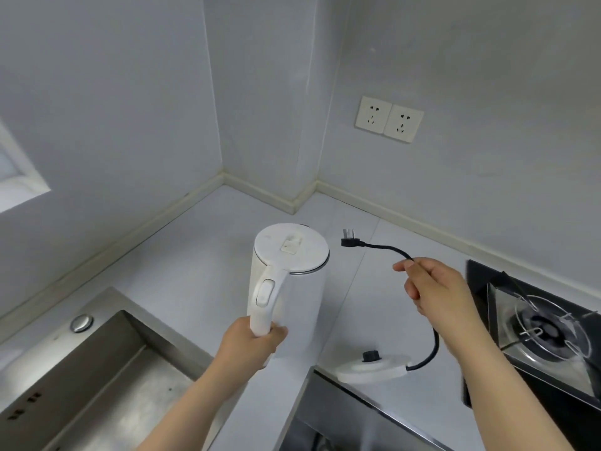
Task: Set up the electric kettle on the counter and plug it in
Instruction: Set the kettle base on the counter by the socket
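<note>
Nearest me, the left hand (252,343) is wrapped round the handle of the tall white cylindrical electric kettle (292,271), which stands upright over the pale grey counter (195,255). I cannot tell whether its bottom rests there. Just right of it, the round white power base (374,369) lies at the counter's front edge. Its black cord (432,346) loops up to the right hand (435,288), which pinches it. The black plug (349,239) hangs free beyond the fingers. Farther back, two cream wall sockets (388,118) sit side by side.
</note>
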`<state>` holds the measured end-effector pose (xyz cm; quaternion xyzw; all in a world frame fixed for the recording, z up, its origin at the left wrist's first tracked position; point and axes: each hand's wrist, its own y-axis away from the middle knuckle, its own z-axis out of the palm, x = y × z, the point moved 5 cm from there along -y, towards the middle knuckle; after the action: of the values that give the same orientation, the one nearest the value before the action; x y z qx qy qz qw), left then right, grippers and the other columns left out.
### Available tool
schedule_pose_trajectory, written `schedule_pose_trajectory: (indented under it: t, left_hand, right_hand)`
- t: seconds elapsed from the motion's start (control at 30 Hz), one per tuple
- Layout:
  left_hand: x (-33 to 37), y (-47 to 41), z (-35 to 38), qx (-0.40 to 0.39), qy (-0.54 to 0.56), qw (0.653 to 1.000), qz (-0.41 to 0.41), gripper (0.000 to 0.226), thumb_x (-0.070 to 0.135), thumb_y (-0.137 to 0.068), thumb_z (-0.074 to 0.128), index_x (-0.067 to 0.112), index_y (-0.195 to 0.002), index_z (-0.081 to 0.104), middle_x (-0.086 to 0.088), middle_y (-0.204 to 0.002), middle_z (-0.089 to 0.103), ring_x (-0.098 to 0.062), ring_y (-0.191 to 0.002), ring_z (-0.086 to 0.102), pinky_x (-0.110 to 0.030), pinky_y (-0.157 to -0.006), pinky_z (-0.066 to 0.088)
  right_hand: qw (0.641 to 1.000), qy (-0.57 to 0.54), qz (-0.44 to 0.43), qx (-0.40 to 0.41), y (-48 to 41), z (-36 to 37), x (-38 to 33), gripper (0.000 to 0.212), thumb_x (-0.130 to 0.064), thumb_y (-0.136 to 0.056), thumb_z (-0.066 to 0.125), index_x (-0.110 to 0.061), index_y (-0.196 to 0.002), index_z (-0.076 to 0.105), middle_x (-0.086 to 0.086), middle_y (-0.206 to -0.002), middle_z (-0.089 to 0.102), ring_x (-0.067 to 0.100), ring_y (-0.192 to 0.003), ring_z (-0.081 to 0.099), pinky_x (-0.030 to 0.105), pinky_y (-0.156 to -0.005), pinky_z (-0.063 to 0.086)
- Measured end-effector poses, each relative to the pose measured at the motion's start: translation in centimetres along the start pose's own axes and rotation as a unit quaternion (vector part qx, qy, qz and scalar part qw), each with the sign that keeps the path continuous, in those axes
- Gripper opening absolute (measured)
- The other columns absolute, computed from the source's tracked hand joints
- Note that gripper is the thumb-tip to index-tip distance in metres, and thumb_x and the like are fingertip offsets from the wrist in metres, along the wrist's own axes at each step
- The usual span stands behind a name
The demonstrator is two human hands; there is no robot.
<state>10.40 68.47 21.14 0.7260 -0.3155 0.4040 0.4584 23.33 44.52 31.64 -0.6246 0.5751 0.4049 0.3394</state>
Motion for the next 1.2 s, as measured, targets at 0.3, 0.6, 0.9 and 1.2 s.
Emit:
schedule_pose_trajectory:
  t: [0.3,0.6,0.9,1.2]
  left_hand:
    - [3.3,-4.7,3.7,0.047,0.031,0.997,-0.045,0.016,0.02,-0.082,0.064,0.007,-0.074,0.06,-0.009,-0.068,0.054,-0.022,-0.066,0.049,-0.034,-0.059,0.047]
    - [8.1,-11.8,8.9,0.08,0.049,0.995,-0.038,0.023,0.02,-0.083,0.066,0.01,-0.065,0.056,-0.009,-0.067,0.056,-0.021,-0.064,0.05,-0.033,-0.06,0.051]
    - [9.7,-19.5,10.7,0.079,0.028,0.995,-0.054,0.021,0.021,-0.082,0.067,0.009,-0.067,0.06,-0.008,-0.068,0.06,-0.019,-0.064,0.056,-0.041,-0.067,0.059]
    - [9.5,-25.0,11.4,0.09,0.032,0.995,-0.036,0.023,0.019,-0.083,0.067,0.009,-0.063,0.06,-0.007,-0.063,0.058,-0.022,-0.06,0.053,-0.037,-0.063,0.055]
  right_hand:
    - [0.998,-0.02,-0.023,-0.048,-9.3,-1.3,0.3,0.025,-0.02,-0.095,0.046,-0.02,-0.083,0.069,-0.007,-0.048,0.046,0.011,-0.044,0.036,0.026,-0.051,0.031]
    - [0.996,-0.032,-0.03,-0.076,-18.9,-3.7,1.8,0.024,-0.018,-0.095,0.046,-0.018,-0.083,0.068,-0.002,-0.053,0.047,0.005,-0.041,0.037,0.025,-0.052,0.032]
    - [0.998,-0.048,-0.022,-0.02,-25.6,-4.6,2.6,0.025,-0.018,-0.097,0.044,-0.016,-0.087,0.067,0.001,-0.058,0.049,0.016,-0.053,0.041,0.028,-0.053,0.034]
    - [0.996,-0.081,-0.025,0.016,-29.0,-3.6,3.8,0.024,-0.021,-0.098,0.043,-0.018,-0.09,0.066,-0.001,-0.056,0.043,0.005,-0.043,0.035,0.02,-0.048,0.032]
